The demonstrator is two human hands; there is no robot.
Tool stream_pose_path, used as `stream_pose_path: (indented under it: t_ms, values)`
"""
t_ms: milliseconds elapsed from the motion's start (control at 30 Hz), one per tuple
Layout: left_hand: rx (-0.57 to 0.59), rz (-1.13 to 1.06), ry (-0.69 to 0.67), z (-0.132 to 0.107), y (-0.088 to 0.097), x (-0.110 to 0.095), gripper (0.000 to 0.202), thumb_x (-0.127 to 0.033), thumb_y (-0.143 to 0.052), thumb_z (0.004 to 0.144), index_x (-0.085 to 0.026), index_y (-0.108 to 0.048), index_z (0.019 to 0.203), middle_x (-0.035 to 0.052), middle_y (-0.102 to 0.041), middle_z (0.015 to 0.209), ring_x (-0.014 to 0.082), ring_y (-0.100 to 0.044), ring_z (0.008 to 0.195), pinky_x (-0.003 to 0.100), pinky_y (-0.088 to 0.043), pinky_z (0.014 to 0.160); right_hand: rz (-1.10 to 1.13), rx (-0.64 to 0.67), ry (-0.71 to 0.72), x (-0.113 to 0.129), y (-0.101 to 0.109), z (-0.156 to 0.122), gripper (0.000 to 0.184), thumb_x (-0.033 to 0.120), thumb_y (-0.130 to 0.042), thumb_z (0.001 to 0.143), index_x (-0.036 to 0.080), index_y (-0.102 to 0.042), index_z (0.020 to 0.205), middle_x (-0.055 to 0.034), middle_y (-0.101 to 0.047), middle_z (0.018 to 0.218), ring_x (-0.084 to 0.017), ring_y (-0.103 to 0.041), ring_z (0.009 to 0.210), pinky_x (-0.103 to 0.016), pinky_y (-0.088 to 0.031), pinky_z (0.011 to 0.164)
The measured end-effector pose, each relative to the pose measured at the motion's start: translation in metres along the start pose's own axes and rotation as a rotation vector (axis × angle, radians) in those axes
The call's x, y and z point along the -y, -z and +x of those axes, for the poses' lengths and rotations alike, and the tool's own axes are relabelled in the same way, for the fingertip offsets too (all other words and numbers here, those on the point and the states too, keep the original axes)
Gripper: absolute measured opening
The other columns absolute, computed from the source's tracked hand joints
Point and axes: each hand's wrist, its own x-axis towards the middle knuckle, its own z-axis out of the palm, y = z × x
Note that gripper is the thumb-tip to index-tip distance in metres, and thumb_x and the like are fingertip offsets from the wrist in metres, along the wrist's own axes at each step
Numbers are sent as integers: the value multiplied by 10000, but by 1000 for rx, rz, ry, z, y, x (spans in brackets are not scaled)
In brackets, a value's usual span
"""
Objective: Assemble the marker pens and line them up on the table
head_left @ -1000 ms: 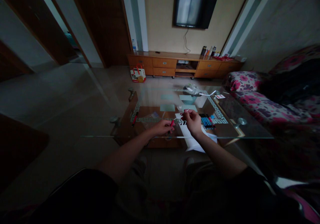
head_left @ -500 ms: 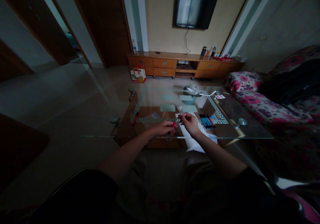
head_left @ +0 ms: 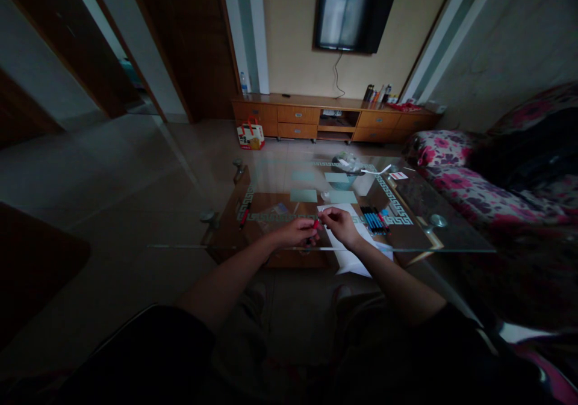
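Note:
My left hand is closed around a red pen barrel, whose end points up toward the other hand. My right hand pinches at that end; whatever small piece lies between its fingertips is mostly hidden. Both hands are above the near part of the glass table. Under my right hand lies a white paper sheet. To its right is a row of blue and black pens with a red one beside them. Another red and black pen lies on the left.
A small white round object stands beyond my hands. Farther back are a crumpled clear plastic bag, a white strip and a red-and-white card. The glass table's front edge runs beneath my forearms. A flowered sofa stands right.
My right hand has come closer to my left hand. The thin pale piece that showed between them at the barrel's end is now mostly out of sight.

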Motion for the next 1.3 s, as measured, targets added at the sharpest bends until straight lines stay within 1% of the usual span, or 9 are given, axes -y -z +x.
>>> stream_pose_path:
  t_ms: [167, 367, 533, 700, 867, 967, 1067, 1200, 1300]
  values:
    - [9, 1, 18, -1, 0, -1, 360, -424, -734, 798, -123, -590, 934, 51, -622, 865, 115, -615, 692, 259, -519, 640, 35, 58, 17, 4, -2, -1, 454, 633, -640, 782, 183, -645, 723, -10, -626, 642, -136, -554, 605, -262, -465, 595]
    - [-8, 2, 8, -4, -4, -7, 390, -451, -743, 785, -123, -581, 919, 36, -618, 824, 115, -609, 695, 252, -520, 638, 43, 55, 11, 3, -2, -1, 438, 625, -663, 769, 188, -652, 739, -6, -628, 647, -139, -555, 606, -266, -457, 602]
    - [-16, 16, 9, -3, -2, -5, 363, -433, -730, 801, -129, -582, 932, 47, -635, 861, 116, -624, 719, 243, -517, 650, 31, 64, 0, 3, -2, -1, 405, 598, -671, 773, 196, -647, 732, -8, -628, 662, -145, -552, 623, -271, -457, 619]
    - [14, 146, -70, 3, 3, 0, 340, -418, -708, 819, -108, -598, 905, 72, -663, 870, 137, -659, 735, 217, -488, 623, 2, 72, 9, 5, -2, -2, 406, 595, -664, 775, 192, -662, 723, -10, -631, 668, -145, -550, 629, -273, -460, 640]
    - [-15, 145, -99, 8, 5, 5, 346, -393, -740, 793, -102, -581, 892, 107, -689, 903, 162, -686, 738, 256, -515, 653, -20, 94, 39, 5, -2, -2, 376, 561, -658, 793, 191, -688, 734, -19, -666, 699, -151, -578, 657, -283, -470, 676]
    - [-61, 81, -129, 8, 5, 6, 429, -346, -800, 738, -126, -525, 983, 81, -691, 851, 166, -692, 703, 285, -534, 669, -58, 94, 52, 4, -1, -1, 363, 555, -674, 777, 195, -708, 739, -20, -689, 722, -158, -598, 677, -287, -477, 689]
    - [-97, 35, -154, 5, 5, 5, 604, -313, -826, 708, -173, -439, 1150, 45, -688, 837, 164, -693, 665, 299, -543, 650, -72, 83, 37, 3, -1, 0, 360, 554, -690, 756, 196, -717, 735, -16, -693, 705, -161, -599, 663, -283, -477, 664]
    - [-74, 50, -167, 2, 4, 2, 817, -269, -822, 712, -212, -341, 1369, 38, -683, 850, 169, -701, 688, 305, -551, 666, -39, 77, -12, 0, -2, -2, 341, 535, -701, 752, 198, -736, 788, -21, -716, 744, -171, -625, 687, -297, -493, 696]
    - [-51, 56, -174, 3, 4, 2, 832, -262, -810, 722, -196, -345, 1409, 55, -680, 882, 180, -706, 719, 305, -551, 677, -3, 107, -33, -2, -3, -3, 325, 516, -690, 773, 195, -742, 790, -23, -721, 745, -171, -636, 687, -299, -496, 710]
